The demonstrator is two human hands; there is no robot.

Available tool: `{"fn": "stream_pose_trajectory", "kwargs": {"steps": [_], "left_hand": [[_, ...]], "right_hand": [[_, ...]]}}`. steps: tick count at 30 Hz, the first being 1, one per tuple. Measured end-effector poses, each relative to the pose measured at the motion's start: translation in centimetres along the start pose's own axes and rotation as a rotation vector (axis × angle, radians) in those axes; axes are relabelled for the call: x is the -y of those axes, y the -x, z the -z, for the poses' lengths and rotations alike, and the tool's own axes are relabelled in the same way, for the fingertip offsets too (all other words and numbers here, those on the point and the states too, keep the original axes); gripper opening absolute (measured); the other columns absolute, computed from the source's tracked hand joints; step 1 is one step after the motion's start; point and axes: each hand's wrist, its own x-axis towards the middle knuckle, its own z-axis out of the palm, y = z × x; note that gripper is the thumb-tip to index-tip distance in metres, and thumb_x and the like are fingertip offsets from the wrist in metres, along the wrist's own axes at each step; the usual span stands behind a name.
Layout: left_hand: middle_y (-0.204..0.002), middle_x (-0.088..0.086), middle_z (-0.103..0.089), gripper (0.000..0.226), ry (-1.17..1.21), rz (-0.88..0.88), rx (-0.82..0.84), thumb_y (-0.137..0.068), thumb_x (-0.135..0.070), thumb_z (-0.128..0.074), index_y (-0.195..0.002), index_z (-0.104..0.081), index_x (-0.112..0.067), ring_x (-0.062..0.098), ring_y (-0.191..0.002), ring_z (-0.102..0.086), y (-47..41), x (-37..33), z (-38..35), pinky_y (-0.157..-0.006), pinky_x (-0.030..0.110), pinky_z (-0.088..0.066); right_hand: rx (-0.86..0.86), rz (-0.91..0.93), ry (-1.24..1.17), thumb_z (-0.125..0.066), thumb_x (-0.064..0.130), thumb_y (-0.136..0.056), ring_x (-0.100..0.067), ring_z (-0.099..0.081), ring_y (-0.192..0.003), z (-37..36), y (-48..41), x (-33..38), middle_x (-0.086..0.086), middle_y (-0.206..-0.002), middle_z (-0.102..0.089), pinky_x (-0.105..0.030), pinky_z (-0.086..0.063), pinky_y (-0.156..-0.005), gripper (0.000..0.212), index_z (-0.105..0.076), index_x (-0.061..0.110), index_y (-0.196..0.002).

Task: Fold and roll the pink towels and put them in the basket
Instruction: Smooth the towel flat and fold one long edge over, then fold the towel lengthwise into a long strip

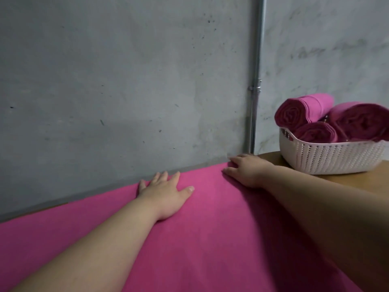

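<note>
Now: left hand lies palm down on a flat bright-pink soft-pile towel, fingers straight and spread, close to the cloth's far edge. Right hand rests on the same towel's far right corner, fingers relaxed and slightly bent, pressing the cloth flat. Both hands open, two bare forearms reaching in from the near side. The right forearm hides the towel's right border.

The towel covers most of a smooth brown wooden surface, which shows bare at right. On that bare part stands one white perforated plastic basket with curved walls, near the right hand but apart from it.

Three rolled deep-pink towels sit in the basket, rising above its rim with spiral ends toward the camera. One is upper left, one low in the middle, one larger at right.

Behind is a grey pitted concrete wall. One vertical metal pipe with one clamp runs down it to just behind the right hand.
</note>
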Motion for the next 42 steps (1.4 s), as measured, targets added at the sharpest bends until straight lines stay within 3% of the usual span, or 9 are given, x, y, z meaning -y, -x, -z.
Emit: {"fn": "stream_pose_trajectory", "kwargs": {"steps": [7, 13, 20, 30, 34, 36, 38, 40, 42], "left_hand": [[-0.168, 0.003, -0.010, 0.082, -0.047, -0.015, -0.033, -0.094, -0.076, -0.019, -0.160, -0.011, -0.029, 0.020, -0.155, -0.008, -3.0, -0.8, -0.4, -0.123, 0.053, -0.012], [-0.134, 0.008, -0.059, 0.045, -0.031, -0.035, -0.342, -0.104, -0.049, -0.034, -0.125, -0.058, -0.018, 0.029, -0.125, -0.054, 2.4, -1.8, -0.8, -0.101, 0.043, -0.046], [-0.169, 0.001, 0.005, 0.078, -0.002, -0.141, -0.027, -0.093, -0.072, -0.014, -0.160, -0.007, -0.034, 0.019, -0.155, 0.006, 19.6, -4.3, -3.7, -0.125, 0.043, 0.000], [-0.167, -0.005, 0.014, 0.119, 0.014, -0.204, 0.036, -0.055, -0.089, 0.023, -0.160, 0.001, -0.037, 0.014, -0.153, 0.015, 41.3, -8.2, -6.5, -0.124, 0.042, 0.008], [-0.165, -0.008, 0.016, 0.129, -0.014, -0.226, -0.003, -0.046, -0.086, 0.041, -0.159, 0.002, -0.037, 0.011, -0.152, 0.015, 47.4, -9.8, -7.3, -0.122, 0.039, 0.009], [-0.165, -0.005, 0.008, 0.116, -0.064, -0.251, -0.031, -0.062, -0.091, 0.025, -0.160, -0.003, -0.035, 0.014, -0.154, 0.006, 49.6, -10.5, -8.0, -0.122, 0.038, 0.006], [-0.161, 0.005, -0.031, 0.101, -0.119, -0.276, -0.089, -0.078, -0.092, -0.026, -0.154, -0.036, -0.028, 0.025, -0.147, -0.034, 51.1, -10.7, -9.0, -0.120, 0.044, -0.018], [-0.138, 0.009, -0.060, 0.085, -0.108, -0.328, -0.197, -0.066, -0.062, -0.077, -0.138, -0.057, -0.021, 0.030, -0.125, -0.060, 51.5, -10.6, -10.3, -0.104, 0.053, -0.045], [-0.120, 0.008, -0.065, 0.059, -0.082, -0.376, -0.317, -0.070, -0.020, -0.071, -0.128, -0.063, -0.018, 0.032, -0.108, -0.067, 51.9, -10.8, -10.7, -0.091, 0.051, -0.055]], "right_hand": [[-0.028, -0.027, -0.056, -0.039, 0.068, -0.096, -0.030, -0.042, -0.139, -0.2, -2.1, -2.2, -0.012, -0.149, -0.049, -0.044, -0.030, -0.116, 0.069, -0.052, 0.018, -0.141], [-0.244, 0.278, -0.144, -0.054, 0.038, -0.093, -0.031, -0.060, -0.115, 0.9, 4.9, -2.4, -0.010, -0.118, -0.066, -0.039, -0.046, -0.101, 0.039, -0.070, 0.013, -0.118], [-0.014, 0.283, -0.104, -0.027, 0.070, -0.086, -0.020, -0.031, -0.145, -0.5, 26.8, -3.0, 0.000, -0.155, -0.039, -0.041, -0.023, -0.121, 0.077, -0.047, 0.026, -0.146], [-0.098, 0.294, -0.166, -0.053, 0.042, -0.097, -0.015, -0.040, -0.140, -0.1, 49.3, -7.3, 0.002, -0.150, -0.050, -0.030, -0.026, -0.118, 0.046, -0.059, 0.024, -0.139], [-0.064, 0.297, -0.064, -0.030, 0.068, -0.098, -0.009, -0.013, -0.154, -1.3, 53.2, -9.5, 0.012, -0.165, -0.024, -0.034, -0.007, -0.126, 0.065, -0.035, 0.037, -0.155], [-0.059, 0.314, 0.011, -0.033, 0.078, -0.092, -0.007, -0.005, -0.154, -1.7, 54.1, -10.6, 0.014, -0.166, -0.014, -0.034, -0.002, -0.125, 0.077, -0.024, 0.040, -0.158], [-0.087, 0.331, 0.087, -0.043, 0.079, -0.086, -0.008, -0.006, -0.153, -2.3, 54.6, -11.7, 0.014, -0.166, -0.012, -0.037, -0.005, -0.125, 0.086, -0.020, 0.041, -0.159], [-0.151, 0.317, 0.104, -0.056, 0.059, -0.089, -0.013, -0.021, -0.151, -2.8, 54.5, -12.2, 0.011, -0.163, -0.024, -0.045, -0.021, -0.124, 0.077, -0.028, 0.039, -0.157], [-0.237, 0.306, 0.046, -0.055, 0.044, -0.095, -0.022, -0.039, -0.145, -2.9, 54.4, -12.5, 0.007, -0.155, -0.044, -0.050, -0.038, -0.116, 0.058, -0.044, 0.033, -0.151]]}}
